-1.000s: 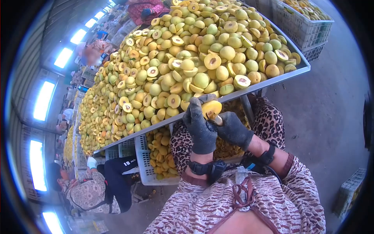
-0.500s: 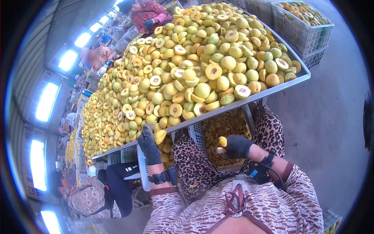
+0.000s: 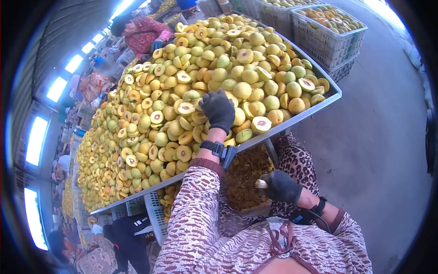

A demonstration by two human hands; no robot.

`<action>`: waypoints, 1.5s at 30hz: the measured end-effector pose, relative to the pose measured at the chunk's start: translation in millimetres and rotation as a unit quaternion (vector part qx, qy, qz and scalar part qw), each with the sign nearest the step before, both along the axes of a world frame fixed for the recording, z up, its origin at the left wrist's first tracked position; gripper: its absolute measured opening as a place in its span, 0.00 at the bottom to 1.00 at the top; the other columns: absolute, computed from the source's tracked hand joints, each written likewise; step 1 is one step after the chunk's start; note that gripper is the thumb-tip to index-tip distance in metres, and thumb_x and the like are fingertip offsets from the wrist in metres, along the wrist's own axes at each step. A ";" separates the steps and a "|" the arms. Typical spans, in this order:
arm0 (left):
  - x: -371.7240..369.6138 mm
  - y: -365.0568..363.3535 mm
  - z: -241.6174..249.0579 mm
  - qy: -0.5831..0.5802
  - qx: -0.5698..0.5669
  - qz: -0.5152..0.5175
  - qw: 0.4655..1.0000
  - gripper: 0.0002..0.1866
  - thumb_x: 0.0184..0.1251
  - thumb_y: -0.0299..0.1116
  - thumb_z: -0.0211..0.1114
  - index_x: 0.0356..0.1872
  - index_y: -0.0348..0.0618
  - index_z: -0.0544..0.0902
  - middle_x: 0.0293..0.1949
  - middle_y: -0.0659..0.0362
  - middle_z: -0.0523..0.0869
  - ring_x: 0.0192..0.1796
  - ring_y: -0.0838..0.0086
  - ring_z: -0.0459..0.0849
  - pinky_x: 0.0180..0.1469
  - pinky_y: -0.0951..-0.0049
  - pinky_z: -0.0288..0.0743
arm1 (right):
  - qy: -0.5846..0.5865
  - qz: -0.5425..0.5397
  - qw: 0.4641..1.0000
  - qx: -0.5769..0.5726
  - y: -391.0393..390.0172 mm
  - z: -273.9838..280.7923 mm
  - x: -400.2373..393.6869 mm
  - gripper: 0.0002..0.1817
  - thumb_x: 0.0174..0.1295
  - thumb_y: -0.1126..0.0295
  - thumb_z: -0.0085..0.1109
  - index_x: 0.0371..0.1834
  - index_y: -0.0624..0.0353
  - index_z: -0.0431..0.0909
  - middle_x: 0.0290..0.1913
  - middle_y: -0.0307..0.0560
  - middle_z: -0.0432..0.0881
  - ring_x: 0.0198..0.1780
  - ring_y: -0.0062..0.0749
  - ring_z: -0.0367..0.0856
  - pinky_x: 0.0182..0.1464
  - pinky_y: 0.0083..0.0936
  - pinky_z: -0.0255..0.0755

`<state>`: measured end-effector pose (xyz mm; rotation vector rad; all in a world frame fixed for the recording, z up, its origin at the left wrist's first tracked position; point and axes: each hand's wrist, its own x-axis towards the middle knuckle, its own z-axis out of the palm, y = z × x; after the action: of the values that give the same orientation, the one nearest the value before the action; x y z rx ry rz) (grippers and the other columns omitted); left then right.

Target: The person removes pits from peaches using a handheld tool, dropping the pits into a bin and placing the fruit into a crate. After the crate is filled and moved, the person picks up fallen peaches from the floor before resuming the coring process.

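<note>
Halved yellow-green fruits (image 3: 159, 123) lie heaped on a metal-edged table (image 3: 292, 121), many with brown pits or hollows showing. My left hand (image 3: 218, 109), in a dark glove, reaches onto the heap with its fingers curled down over the fruit; what they grip, if anything, is hidden. Over a crate of brown scraps (image 3: 244, 182), my right hand (image 3: 282, 186), also gloved, is closed round a small tool with a pale end (image 3: 261, 184). A crate of cut fruit (image 3: 166, 205) stands below the table edge, left of my legs.
Stacked crates of fruit (image 3: 326, 39) stand beyond the table at the upper right. A person in a pink patterned top (image 3: 145, 34) is at the far side. Another person (image 3: 98, 255) sits at the lower left. Grey floor (image 3: 365, 137) lies to the right.
My left hand has moved from the table's near edge up onto the heap, and the fruit piece it held is no longer seen. The yellow piece at my right hand's tool is gone.
</note>
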<state>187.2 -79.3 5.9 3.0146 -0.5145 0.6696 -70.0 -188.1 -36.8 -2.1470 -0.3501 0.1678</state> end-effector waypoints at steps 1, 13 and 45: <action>-0.8 -1.0 0.2 0.007 0.002 -0.026 1.000 0.20 0.56 0.50 0.71 0.42 0.47 0.82 0.44 0.54 0.84 0.53 0.57 0.79 0.53 0.51 0.68 | -0.008 -0.039 0.999 0.021 -1.9 1.0 0.6 0.08 0.55 0.67 0.61 0.27 0.61 0.80 0.24 0.59 0.81 0.30 0.57 0.82 0.34 0.45 0.75; -99.0 58.0 35.2 0.233 -0.635 -0.208 0.706 0.17 0.60 0.31 0.70 0.48 0.33 0.80 0.44 0.57 0.83 0.47 0.72 0.82 0.51 0.73 0.79 | -0.068 -0.152 0.955 0.246 22.5 32.5 22.9 0.07 0.59 0.74 0.59 0.28 0.66 0.74 0.23 0.53 0.75 0.24 0.34 0.72 0.30 0.35 0.67; -179.3 77.7 -11.0 0.232 -0.867 -0.091 0.432 0.26 0.77 0.50 0.54 0.45 0.30 0.80 0.40 0.53 0.83 0.40 0.68 0.84 0.44 0.69 0.84 | -0.043 -0.122 0.968 0.215 82.6 -5.3 43.3 0.11 0.61 0.69 0.61 0.32 0.69 0.82 0.28 0.66 0.81 0.31 0.54 0.85 0.34 0.36 0.74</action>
<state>7.9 -1.5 -5.1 0.9236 0.0590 0.0224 -26.7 -105.5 -42.1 -1.7504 -0.1496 -0.1329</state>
